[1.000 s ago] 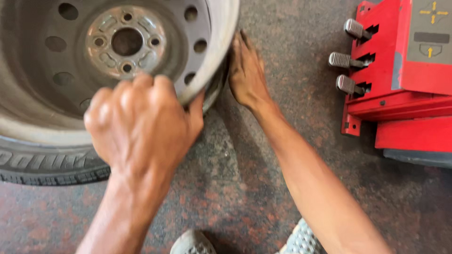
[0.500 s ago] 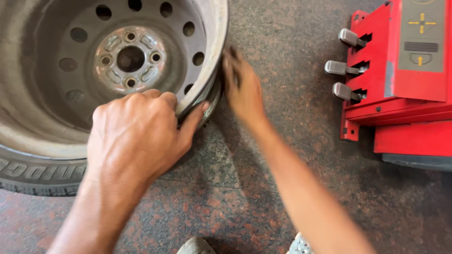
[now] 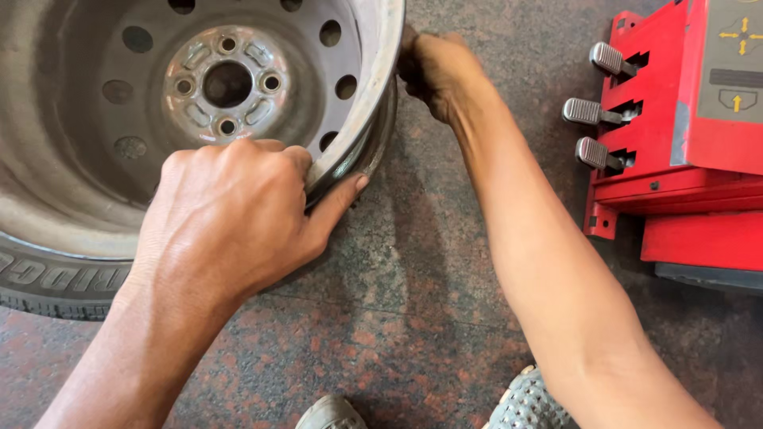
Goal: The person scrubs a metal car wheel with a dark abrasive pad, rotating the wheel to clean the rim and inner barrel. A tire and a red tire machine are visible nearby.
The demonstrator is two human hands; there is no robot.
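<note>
Wheel [image 3: 199, 119] lies flat on the stone floor [image 3: 413, 318], toward its left edge, tyre [image 3: 48, 278] under the steel rim. Left hand [image 3: 230, 214] clamps the rim's near lip, fingers curled over, thumb beneath. Right hand [image 3: 437, 67], flat by the tyre a second ago, has slid up along the rim and now curls tight at its edge; what it pinches cannot be told. Red machine [image 3: 691, 143] with pedals [image 3: 596, 111] stands at right.
</note>
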